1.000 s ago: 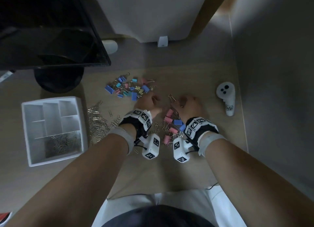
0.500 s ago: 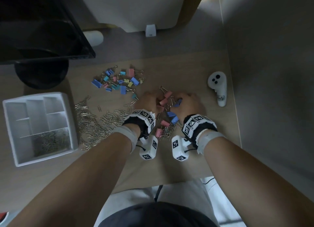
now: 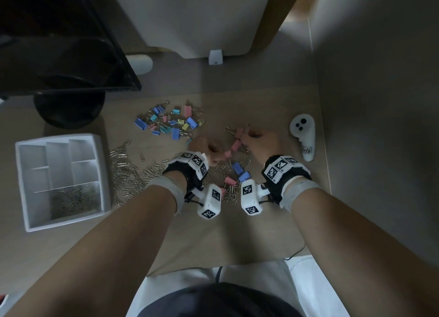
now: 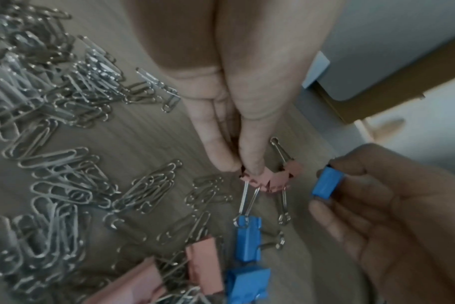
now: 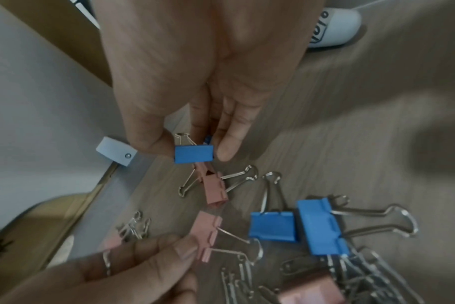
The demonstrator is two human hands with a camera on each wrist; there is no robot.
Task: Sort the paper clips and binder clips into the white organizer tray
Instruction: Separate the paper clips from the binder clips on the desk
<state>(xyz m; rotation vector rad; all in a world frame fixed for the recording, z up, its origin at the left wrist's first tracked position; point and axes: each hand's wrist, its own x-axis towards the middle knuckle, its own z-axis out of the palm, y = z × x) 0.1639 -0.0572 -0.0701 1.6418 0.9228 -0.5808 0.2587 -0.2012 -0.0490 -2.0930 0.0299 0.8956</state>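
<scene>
The white organizer tray [image 3: 22, 188] sits at the left, with silver paper clips in its near compartment. Loose paper clips [image 3: 133, 171] lie between the tray and my left hand [image 3: 209, 148]. A pile of coloured binder clips [image 3: 171, 124] lies farther back. More pink and blue binder clips [image 3: 235, 169] lie between my wrists. In the left wrist view my left hand [image 4: 243, 170] pinches a pink binder clip [image 4: 257, 181] against the desk. My right hand [image 5: 192, 151] pinches a small blue binder clip [image 5: 194, 154] between thumb and fingers, just above the desk.
A white controller [image 3: 303, 138] lies to the right of my right hand, near the desk's right edge. A black monitor with a round base [image 3: 69, 107] stands at the back left. A white box [image 3: 197, 19] and a small bracket [image 3: 215, 57] stand behind the desk.
My hands stay over the middle cluster of binder clips. The right hand has shifted slightly farther away and to the right of the left hand.
</scene>
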